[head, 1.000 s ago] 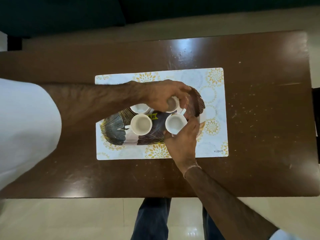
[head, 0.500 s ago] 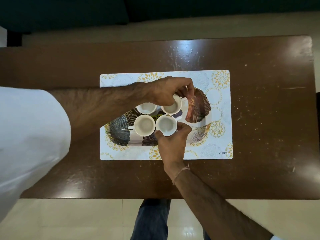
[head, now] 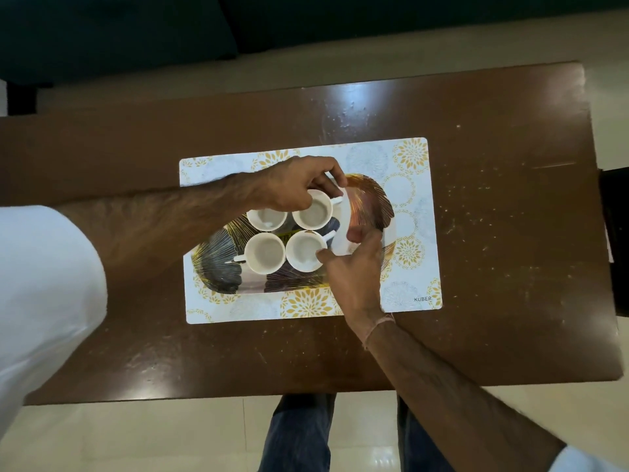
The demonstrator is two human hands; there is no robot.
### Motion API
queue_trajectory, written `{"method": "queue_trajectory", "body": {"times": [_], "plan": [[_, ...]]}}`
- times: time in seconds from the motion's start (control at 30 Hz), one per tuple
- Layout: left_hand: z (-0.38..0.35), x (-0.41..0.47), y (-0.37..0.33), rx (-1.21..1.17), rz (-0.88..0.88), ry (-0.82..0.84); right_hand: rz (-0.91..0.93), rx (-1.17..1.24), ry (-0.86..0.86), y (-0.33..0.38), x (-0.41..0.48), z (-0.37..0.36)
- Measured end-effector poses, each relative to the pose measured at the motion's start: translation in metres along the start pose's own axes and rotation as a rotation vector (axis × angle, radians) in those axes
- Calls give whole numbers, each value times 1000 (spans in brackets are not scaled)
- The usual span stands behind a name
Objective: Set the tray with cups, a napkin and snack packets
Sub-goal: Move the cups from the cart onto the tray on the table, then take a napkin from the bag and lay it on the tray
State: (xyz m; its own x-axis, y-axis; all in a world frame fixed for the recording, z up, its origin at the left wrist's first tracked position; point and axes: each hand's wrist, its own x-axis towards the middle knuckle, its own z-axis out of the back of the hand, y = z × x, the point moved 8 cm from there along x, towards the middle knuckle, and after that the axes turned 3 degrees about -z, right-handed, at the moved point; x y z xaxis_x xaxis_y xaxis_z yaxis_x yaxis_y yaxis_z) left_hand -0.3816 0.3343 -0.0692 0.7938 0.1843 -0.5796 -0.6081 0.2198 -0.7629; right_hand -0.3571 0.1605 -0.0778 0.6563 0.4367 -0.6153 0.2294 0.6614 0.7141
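Observation:
A leaf-patterned oval tray [head: 369, 204] lies on a white and gold placemat [head: 410, 158]. Several white cups stand close together on its left-centre part. My left hand [head: 292, 185] reaches over from the left and grips the far right cup [head: 312, 212] at its rim, fingers curled by the handle. My right hand [head: 354, 277] comes from the near side; its thumb touches the rim of the near right cup [head: 304, 252] and its fingers are spread over the tray. The far left cup [head: 267, 218] and near left cup [head: 264, 252] stand untouched. No napkin or snack packet is in view.
The placemat lies on a dark brown wooden table [head: 510, 233] with scuffed bare wood all round it. My legs [head: 299, 434] show below the near table edge. A dark sofa [head: 119, 28] stands beyond the far edge.
Both right-hand cups have ended up against the left pair. My right hand has loosened from around the near right cup to a thumb touch. My left hand stays on the far right cup.

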Motion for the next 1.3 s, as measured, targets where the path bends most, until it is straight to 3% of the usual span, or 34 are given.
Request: {"method": "queue_trajectory", "body": {"times": [0.1, 0.2, 0.27, 0.43, 0.63, 0.87, 1.1, 1.3], "plan": [[12, -7, -2, -47, 3, -117, 48, -58, -23, 7, 6, 10], [40, -28, 10, -72, 35, -360, 292, -182, -49, 34, 11, 19], [50, -45, 30, -35, 118, -433, 430, -352, 1, 53, 21, 16], [42, -71, 58, 58, 201, -429, 502, -626, 280, 70, 43, -12], [41, -80, 60, 76, 196, -519, 510, -629, 304, 73, 44, -23], [38, -76, 53, 76, 227, -482, 539, -690, 363, 74, 49, -34], [37, -46, -2, 182, 128, -572, 560, -646, 255, 83, 65, 18], [-11, 44, -85, 350, 10, -489, 550, -710, 114, 82, 105, 115]]}}
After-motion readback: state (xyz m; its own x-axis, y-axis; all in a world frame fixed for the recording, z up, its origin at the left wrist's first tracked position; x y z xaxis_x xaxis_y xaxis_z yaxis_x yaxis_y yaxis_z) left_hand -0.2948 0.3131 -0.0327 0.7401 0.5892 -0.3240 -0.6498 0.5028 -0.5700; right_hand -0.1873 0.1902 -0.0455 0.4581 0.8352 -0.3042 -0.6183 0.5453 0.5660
